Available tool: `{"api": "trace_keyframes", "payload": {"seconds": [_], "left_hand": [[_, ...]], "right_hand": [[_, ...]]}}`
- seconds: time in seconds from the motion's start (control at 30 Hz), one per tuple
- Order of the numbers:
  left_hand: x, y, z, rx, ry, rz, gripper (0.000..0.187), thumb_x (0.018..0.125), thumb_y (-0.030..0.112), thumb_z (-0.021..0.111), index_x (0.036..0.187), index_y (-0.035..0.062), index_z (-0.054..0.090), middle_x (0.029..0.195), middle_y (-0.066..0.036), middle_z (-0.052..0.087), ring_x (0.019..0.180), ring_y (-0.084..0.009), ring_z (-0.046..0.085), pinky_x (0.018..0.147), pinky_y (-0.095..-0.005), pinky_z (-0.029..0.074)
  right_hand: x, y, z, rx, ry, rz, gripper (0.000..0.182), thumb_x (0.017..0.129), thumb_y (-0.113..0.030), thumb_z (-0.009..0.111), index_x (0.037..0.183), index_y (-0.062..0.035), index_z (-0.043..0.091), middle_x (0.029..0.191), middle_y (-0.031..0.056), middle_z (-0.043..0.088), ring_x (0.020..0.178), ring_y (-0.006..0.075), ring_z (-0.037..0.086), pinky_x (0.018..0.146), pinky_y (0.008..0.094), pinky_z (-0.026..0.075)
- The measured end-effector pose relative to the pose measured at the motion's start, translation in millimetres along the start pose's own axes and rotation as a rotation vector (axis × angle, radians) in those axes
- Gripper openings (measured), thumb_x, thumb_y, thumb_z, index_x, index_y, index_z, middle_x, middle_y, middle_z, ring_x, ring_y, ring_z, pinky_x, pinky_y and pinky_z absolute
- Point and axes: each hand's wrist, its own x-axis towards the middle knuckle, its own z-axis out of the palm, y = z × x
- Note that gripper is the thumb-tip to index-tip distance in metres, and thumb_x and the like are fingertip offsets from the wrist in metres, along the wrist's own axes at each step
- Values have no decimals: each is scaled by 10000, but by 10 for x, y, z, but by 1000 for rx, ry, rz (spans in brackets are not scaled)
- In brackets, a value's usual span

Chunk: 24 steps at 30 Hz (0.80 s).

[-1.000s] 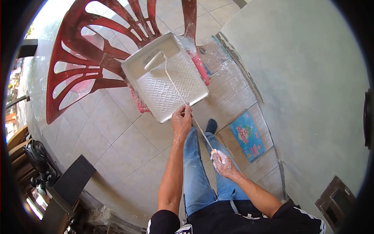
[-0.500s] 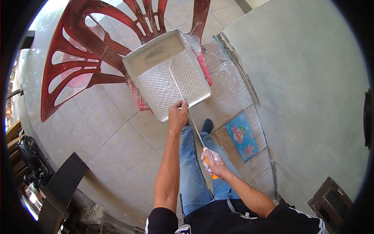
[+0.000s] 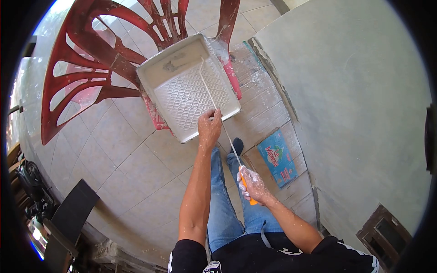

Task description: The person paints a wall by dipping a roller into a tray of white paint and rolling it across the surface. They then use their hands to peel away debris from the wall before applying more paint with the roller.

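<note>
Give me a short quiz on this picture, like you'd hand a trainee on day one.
1. Which hand grips the orange handle, left or right?
2. True or false: the tray has a completely smooth bed.
3. Choose one. The chair beside the tray is:
a) green
b) red
c) yellow

Key:
1. The right hand.
2. False; a raised crisscross pattern covers much of it.
3. b

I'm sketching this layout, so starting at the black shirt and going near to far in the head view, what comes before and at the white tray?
Black shirt → right hand around the orange handle → left hand → white tray.
</note>
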Motion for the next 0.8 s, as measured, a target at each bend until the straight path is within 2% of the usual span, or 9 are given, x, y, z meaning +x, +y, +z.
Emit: {"api": "trace_keyframes", "payload": {"seconds": [0.17,0.27,0.47,0.6,0.77,0.8], "left_hand": [[-355,101,32,-84,-28,-164,301,925,263,611,939,-29,680,709,-12,565,618,-93,505,570,-248,420],[-446,56,103,-128,-21,-109,324,937,272,586,864,-35,658,621,-18,560,573,-85,503,529,-267,390],[-722,37,236,-151,-21,-92,278,936,220,588,973,-43,670,681,-32,581,612,-85,529,577,-243,434],[-853,-32,333,-177,-40,-92,268,938,224,587,908,-30,666,651,-14,560,592,-72,506,548,-238,405],[-577,20,289,-199,19,-89,257,935,224,596,813,3,646,608,3,513,558,-63,452,514,-236,353],[-492,19,237,-171,10,-91,253,936,226,600,824,4,650,641,3,522,577,-66,460,533,-233,374]], "right_hand": [[-212,124,-173,-47,2,16,394,1017,-457,366,874,-104,469,560,-25,398,398,60,368,356,241,335],[-324,163,-263,-35,-9,22,383,1021,-436,365,872,-99,467,562,-24,398,397,61,365,355,242,331],[-566,293,-418,9,-30,62,373,1027,-420,359,877,-95,464,572,-23,397,390,56,343,354,237,321],[-635,441,-565,-17,-22,73,378,1023,-429,359,868,-102,467,556,-39,375,392,60,362,355,242,327],[-340,223,-487,-136,-17,-28,406,1011,-465,374,862,-101,473,556,-39,384,412,57,386,361,237,343],[-277,199,-464,-142,-16,-56,410,1008,-471,377,861,-100,474,556,-38,387,417,57,391,362,236,345]]}}
